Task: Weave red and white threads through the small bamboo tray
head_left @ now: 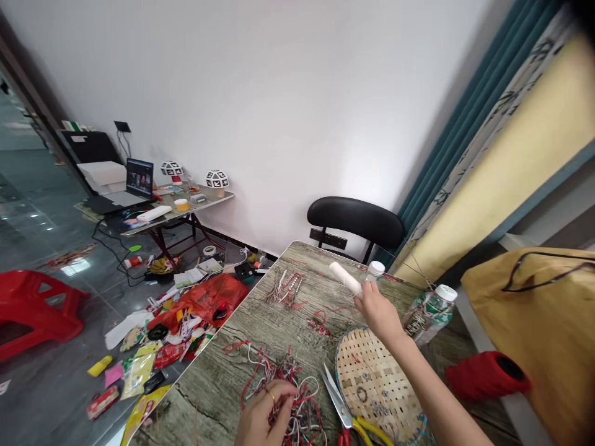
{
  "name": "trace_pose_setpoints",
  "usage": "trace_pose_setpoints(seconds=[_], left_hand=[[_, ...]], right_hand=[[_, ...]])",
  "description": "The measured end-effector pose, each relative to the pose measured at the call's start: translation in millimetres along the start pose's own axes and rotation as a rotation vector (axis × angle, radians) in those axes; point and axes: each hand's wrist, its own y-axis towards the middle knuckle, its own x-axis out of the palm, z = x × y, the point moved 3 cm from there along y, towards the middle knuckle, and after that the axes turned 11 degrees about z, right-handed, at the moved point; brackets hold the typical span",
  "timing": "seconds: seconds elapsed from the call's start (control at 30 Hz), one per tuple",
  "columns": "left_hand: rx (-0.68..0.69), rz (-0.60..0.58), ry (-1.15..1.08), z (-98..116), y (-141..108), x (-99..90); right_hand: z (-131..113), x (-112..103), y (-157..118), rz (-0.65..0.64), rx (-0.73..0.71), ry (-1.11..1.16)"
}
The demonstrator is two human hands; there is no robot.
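My left hand [269, 412] is at the near edge of the table, over a tangled heap of red, white and grey cords [309, 406]. Its fingers are curled toward the thumb; anything between them is hidden. Farther out, my right hand [377, 310] closes on the near end of a white roll [344, 277], which looks like a thread spool. Just behind those fingers stands a small clear bottle [376, 269] with a white cap. Scissors [338, 399] with yellow and red handles lie open between the heap and a round woven tray [346, 356] holding small rings and bits.
Braided cords [286, 288] and a red bundle [320, 325] lie on the wood-patterned table [209, 384]. At the right are a labelled bottle [430, 316] and a red thread cone [488, 378]. A black chair [356, 218] stands behind. Clutter [186, 328] covers the floor at left.
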Motion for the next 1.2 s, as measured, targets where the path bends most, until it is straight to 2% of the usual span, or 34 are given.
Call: trace_pose_setpoints(seconds=[0.07, 0.13, 0.2, 0.27, 0.33, 0.4, 0.47, 0.53, 0.57, 0.67, 0.73, 0.83, 0.97, 1.07, 1.2], left_hand=[[-0.079, -0.041, -0.100, 17.6, 11.8, 12.9], [-0.148, -0.011, -0.293, 41.5, 22.1, 30.5], [-0.157, 0.065, -0.561, 68.8, 25.9, 49.6], [-0.239, 0.041, -0.742, 90.4, 20.1, 69.9], [-0.398, -0.064, -0.749, 102.0, 7.2, 86.9], [-0.520, -0.143, -0.691, 105.2, -6.3, 96.0], [-0.557, -0.127, -0.686, 104.1, -14.2, 98.0], [-0.568, -0.093, -0.711, 101.1, -17.7, 98.2], [-0.576, -0.096, -0.717, 99.4, -18.8, 98.9], [-0.614, -0.162, -0.725, 93.4, -23.0, 102.2], [-0.637, -0.185, -0.722, 88.2, -26.5, 102.3], [-0.626, -0.202, -0.693, 80.9, -30.3, 97.6], [-0.570, -0.195, -0.633, 75.5, -29.0, 87.8], [-0.534, -0.212, -0.610, 74.3, -23.0, 83.7], [-0.468, -0.246, -0.599, 71.8, -17.1, 82.4]], right_hand=[[-6.5, -20.7, -24.7, 0.042, 0.019, 0.118], [-17.1, -33.4, -60.5, 0.055, 0.033, 0.230], [-31.2, -36.6, -102.5, 0.048, 0.058, 0.344], [-43.8, -32.2, -142.5, -0.014, 0.116, 0.669], [-46.2, -28.5, -172.9, -0.060, 0.104, 0.862], [-29.7, -28.2, -190.7, -0.129, 0.081, 1.000], [13.0, -30.7, -194.7, -0.034, 0.211, 1.015], [77.4, -35.6, -190.7, 0.381, 0.553, 0.782], [106.3, -35.1, -186.4, 0.510, 0.653, 0.694], [172.9, -22.0, -165.2, 0.691, 0.855, 0.520], [198.4, -10.7, -151.0, 0.762, 0.960, 0.431], [213.6, 3.7, -137.2, 0.792, 1.046, 0.366], [206.5, 7.6, -135.1, 0.699, 1.011, 0.365], [189.0, -7.8, -140.5, 0.656, 0.913, 0.343], [171.8, -37.8, -140.9, 0.699, 0.818, 0.303]])
